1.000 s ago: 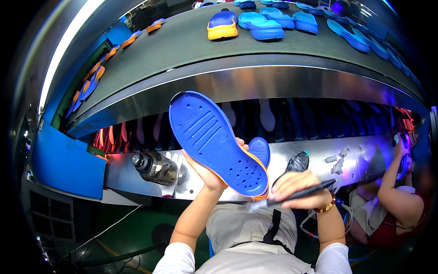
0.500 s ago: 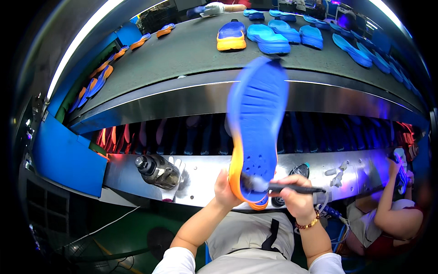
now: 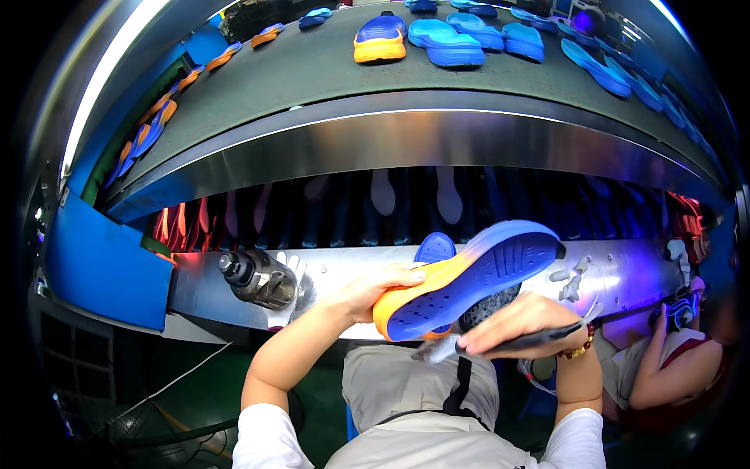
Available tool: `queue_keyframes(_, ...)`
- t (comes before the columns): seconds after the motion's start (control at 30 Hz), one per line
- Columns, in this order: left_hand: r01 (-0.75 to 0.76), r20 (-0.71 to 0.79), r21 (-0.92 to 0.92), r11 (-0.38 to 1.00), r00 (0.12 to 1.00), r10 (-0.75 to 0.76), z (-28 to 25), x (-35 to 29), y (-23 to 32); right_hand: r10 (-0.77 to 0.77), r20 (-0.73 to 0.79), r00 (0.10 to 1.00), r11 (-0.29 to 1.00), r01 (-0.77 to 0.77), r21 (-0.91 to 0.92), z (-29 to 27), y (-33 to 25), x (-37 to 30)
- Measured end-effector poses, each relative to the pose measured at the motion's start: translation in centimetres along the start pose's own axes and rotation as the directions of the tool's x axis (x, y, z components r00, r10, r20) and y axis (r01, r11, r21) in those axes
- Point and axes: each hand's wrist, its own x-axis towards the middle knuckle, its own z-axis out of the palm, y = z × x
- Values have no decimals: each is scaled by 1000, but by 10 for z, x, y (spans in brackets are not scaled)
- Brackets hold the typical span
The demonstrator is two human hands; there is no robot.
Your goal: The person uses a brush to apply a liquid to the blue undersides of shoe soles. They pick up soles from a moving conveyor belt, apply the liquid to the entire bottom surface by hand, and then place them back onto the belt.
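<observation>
My left hand [image 3: 381,291] grips a blue and orange shoe sole [image 3: 488,270] by its orange heel end, thumb on the near rim. The sole is tilted, its blue toe pointing to the upper right and its hollow, perforated face partly toward me. My right hand [image 3: 525,324] is closed on a dark-handled brush [image 3: 539,338]. The brush's pale, blurred bristles are just below the heel edge; whether they touch it I cannot tell. Behind the held sole, a second blue sole [image 3: 435,247] shows in part above the metal bench.
A dark spray-bottle-like container [image 3: 262,280] stands on the metal bench [image 3: 344,262] at left. A dark speckled object [image 3: 486,306] lies behind my right hand. Beyond, a conveyor belt [image 3: 312,70] carries several soles. At right a co-worker's arm [image 3: 652,367] reaches toward a blue item.
The held sole has swung from upright to tilted toward the right and come lower. The brush, earlier inside the heel, is now lower, below the heel edge.
</observation>
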Motion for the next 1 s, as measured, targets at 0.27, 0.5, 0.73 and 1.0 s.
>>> queue_keyframes(0.27, 100, 16, 50, 994, 995, -101, 7, -7, -5, 98, 103, 990, 983, -79, -168, -13, -1, -9)
queue_keyframes(0.5, 0, 104, 41, 999, 995, -4, -7, -15, -9, 149, 8, 989, 983, -147, -112, -3, 14, -31)
queue_keyframes(0.73, -123, -175, 137, 983, 974, 146, -26, -40, -9, 161, -283, 946, 985, -172, -16, 13, 32, -34)
queue_keyframes(1.0, -542, -62, -318, 778, 831, 553, -35, 30, -51, 260, -557, 788, 961, -265, 74, 33, 44, -12)
